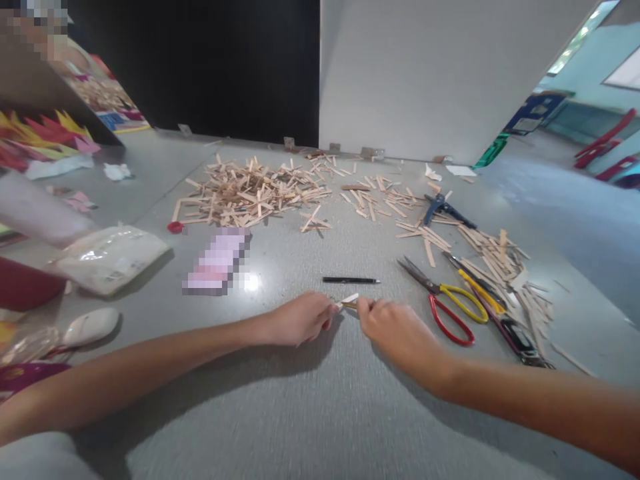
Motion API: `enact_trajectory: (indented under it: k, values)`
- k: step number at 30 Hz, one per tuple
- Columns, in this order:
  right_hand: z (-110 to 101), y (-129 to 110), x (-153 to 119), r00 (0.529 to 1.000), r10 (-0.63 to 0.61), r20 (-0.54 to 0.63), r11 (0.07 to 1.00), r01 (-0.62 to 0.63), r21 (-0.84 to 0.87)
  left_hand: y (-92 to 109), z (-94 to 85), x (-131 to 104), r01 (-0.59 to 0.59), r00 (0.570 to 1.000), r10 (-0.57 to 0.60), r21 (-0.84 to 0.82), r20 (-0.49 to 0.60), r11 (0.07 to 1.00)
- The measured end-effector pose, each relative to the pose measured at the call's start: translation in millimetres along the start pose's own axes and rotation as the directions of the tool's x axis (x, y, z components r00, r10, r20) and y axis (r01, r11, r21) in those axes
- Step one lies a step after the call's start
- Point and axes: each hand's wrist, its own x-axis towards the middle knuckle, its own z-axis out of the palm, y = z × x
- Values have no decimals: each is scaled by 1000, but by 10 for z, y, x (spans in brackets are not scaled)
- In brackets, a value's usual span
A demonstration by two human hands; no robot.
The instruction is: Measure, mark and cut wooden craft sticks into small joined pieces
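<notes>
My left hand (306,319) is closed, its fingertips pinching the end of a small pale wooden strip (351,298) low over the table. Close beside it, my right hand (395,327) is closed around a thin, brownish-yellow piece (351,306). Most of that piece is hidden by the fingers, so its kind is unclear. The two hands nearly meet at the strip. Just beyond them a black pen (351,280) lies flat. To the right of my right hand rest scissors (445,293) with one red and one yellow handle.
A heap of wooden strips (255,193) lies at the back, with more strips (500,260) at right. Blue-handled pliers (443,208) and a yellow-handled tool (480,290) are among them. A pinkish rectangular item (219,261), clear bag (113,257) and white mouse (93,327) lie left. Panels (400,80) stand behind.
</notes>
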Motion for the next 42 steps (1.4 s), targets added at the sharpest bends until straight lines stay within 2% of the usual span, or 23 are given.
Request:
enact_trajectory:
  k: [3, 5, 7, 11, 17, 23, 25, 27, 30, 33, 35, 37, 42]
  values:
    - [79, 65, -43, 981, 66, -181, 997, -72, -28, -43, 78, -2, -53, 979, 65, 68, -193, 996]
    - [160, 113, -101, 926, 101, -364, 991, -124, -41, -58, 105, -2, -65, 945, 98, 114, -314, 991]
    - [228, 150, -180, 869, 94, -487, 990, -131, -43, -61, 111, -11, -65, 910, 120, 151, -396, 986]
    - [232, 223, -342, 820, 45, -571, 994, -97, -60, -47, 107, -45, -69, 879, 159, 210, -449, 975]
    - [89, 329, -403, 744, -63, -665, 971, -109, -213, -32, 122, -71, -76, 880, 199, 287, -431, 955]
    - [63, 365, -369, 730, -102, -676, 964, -95, -247, -25, 62, -88, -64, 877, 208, 325, -432, 944]
    - [70, 376, -368, 731, -58, -680, 976, -103, -194, -32, 63, -98, -54, 852, 229, 357, -470, 933]
    - [98, 397, -365, 731, 32, -682, 989, -120, -82, -48, 87, -103, -53, 786, 312, 445, -534, 894]
    - [178, 451, -362, 743, 213, -634, 973, -101, 207, -83, 139, -93, -101, 658, 487, 574, -574, 813]
    - [246, 516, -366, 817, 332, -471, 850, -43, 525, -118, 162, -79, -197, 597, 564, 577, -570, 792]
    - [256, 553, -371, 856, 364, -367, 757, -43, 652, -138, 153, -76, -191, 570, 595, 613, -567, 767]
    - [245, 579, -374, 866, 388, -316, 698, -52, 714, -154, 135, -77, -133, 566, 616, 677, -547, 724]
    - [213, 606, -380, 875, 399, -273, 649, -59, 758, -167, 118, -77, 65, 677, 559, 796, -478, 602]
